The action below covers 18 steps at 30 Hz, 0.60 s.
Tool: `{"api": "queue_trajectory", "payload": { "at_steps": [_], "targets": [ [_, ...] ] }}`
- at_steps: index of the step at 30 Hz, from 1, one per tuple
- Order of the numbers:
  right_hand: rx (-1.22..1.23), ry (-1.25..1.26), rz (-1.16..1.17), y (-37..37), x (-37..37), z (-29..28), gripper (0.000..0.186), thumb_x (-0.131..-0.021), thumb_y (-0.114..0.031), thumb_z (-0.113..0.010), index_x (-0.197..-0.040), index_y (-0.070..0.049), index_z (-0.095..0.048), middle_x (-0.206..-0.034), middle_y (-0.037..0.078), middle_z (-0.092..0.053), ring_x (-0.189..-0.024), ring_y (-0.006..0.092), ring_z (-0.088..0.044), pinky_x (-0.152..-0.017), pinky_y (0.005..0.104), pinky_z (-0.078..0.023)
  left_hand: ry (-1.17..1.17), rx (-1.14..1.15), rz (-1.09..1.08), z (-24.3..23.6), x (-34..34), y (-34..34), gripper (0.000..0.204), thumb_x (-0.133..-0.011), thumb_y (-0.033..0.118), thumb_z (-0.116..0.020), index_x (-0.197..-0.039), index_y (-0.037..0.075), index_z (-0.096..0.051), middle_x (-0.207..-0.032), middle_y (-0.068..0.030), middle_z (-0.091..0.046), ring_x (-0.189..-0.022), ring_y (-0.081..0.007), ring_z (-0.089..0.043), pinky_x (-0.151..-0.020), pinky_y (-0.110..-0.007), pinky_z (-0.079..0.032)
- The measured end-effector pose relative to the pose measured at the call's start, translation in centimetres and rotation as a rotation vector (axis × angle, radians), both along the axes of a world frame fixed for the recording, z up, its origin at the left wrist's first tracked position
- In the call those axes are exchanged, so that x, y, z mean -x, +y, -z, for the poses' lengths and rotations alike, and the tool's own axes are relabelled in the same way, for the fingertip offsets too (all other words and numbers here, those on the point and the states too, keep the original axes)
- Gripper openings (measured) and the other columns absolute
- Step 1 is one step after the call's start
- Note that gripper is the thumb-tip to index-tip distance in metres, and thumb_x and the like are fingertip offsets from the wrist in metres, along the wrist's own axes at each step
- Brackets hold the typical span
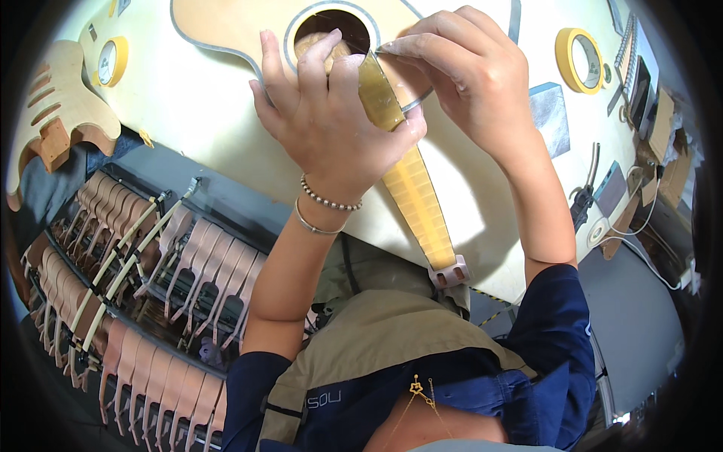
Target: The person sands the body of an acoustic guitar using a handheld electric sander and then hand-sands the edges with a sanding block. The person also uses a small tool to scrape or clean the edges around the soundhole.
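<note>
An acoustic guitar body (218,26) lies face up on the pale table, its round soundhole edged by a ring. From it a tapered neck (414,200) covered in yellowish tape runs toward me; its end by the soundhole looks darker and glossy. My left hand (331,124) is spread over the body and soundhole, fingers apart, its thumb against the side of the neck. Beside the soundhole my right hand (478,75) pinches at the corner of the neck's end. Whatever lies between those fingertips is too small to make out.
Yellow tape rolls (578,60) lie on the table, near a grey-blue block (550,119). A dark tool (584,197) is by the right edge. An unfinished wooden guitar body (64,113) stands at far left. Below it, racks hold several pinkish hooked pieces (211,256).
</note>
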State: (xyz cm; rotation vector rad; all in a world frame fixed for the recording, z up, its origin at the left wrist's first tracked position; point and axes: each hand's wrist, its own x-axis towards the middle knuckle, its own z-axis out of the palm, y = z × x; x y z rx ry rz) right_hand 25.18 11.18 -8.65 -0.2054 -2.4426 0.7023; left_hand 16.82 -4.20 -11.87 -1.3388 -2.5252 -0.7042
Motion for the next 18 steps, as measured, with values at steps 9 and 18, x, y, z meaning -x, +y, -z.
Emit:
{"api": "queue_trajectory", "payload": {
  "at_steps": [9, 18],
  "targets": [
    [-0.086, 0.02, -0.052, 0.52, 0.33, 0.61, 0.027, -0.063, -0.002, -0.073, -0.09, -0.01, -0.073, -0.083, 0.002, -0.068, -0.069, 0.0235, -0.06, -0.06, 0.0326, -0.051, -0.016, -0.034, -0.016, 0.35, -0.13, -0.14, 0.064, -0.058, 0.041, -0.085, -0.112, 0.015, -0.061, -0.129, 0.0011, -0.057, -0.139, -0.0452, -0.035, -0.106, -0.055, -0.032],
    [-0.125, 0.043, -0.059, 0.8, 0.51, 0.69, 0.025, -0.064, -0.006, -0.072, -0.089, -0.009, -0.073, -0.082, 0.001, -0.068, -0.066, 0.0216, -0.059, -0.057, 0.0312, -0.05, -0.012, -0.002, -0.029, 0.14, -0.1, -0.05, 0.062, -0.058, 0.04, -0.084, -0.109, 0.015, -0.062, -0.128, 0.0013, -0.058, -0.139, -0.0438, -0.036, -0.105, -0.055, -0.033]
  ]
}}
